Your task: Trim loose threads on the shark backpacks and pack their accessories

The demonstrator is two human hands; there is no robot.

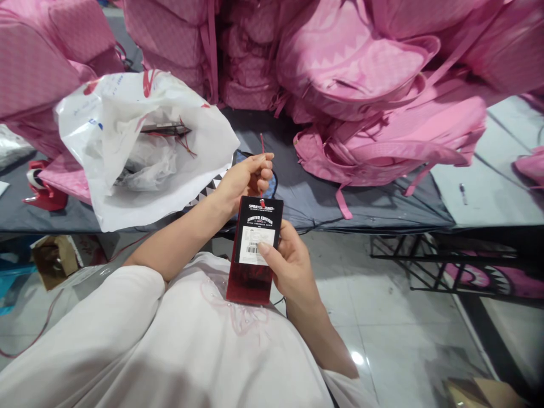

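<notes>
In my right hand (291, 260) is a black and dark red hang tag (250, 283) with a white barcode sticker, my thumb pressed on its front. A red string (262, 145) runs through the hole at its top. My left hand (253, 173) pinches that string just above the tag, and its end sticks up past my fingers. An opened white plastic bag (204, 130) lies left of my left hand, holding dark tags with red strings and clear plastic. Part of a blue patterned item (268, 182) shows behind my left hand.
Pink backpacks (382, 136) are piled along the back and right of the grey-covered table (314, 198). A red tape dispenser (45, 187) sits at the left. Below are an open cardboard box (55, 260) and a black metal rack (425, 266).
</notes>
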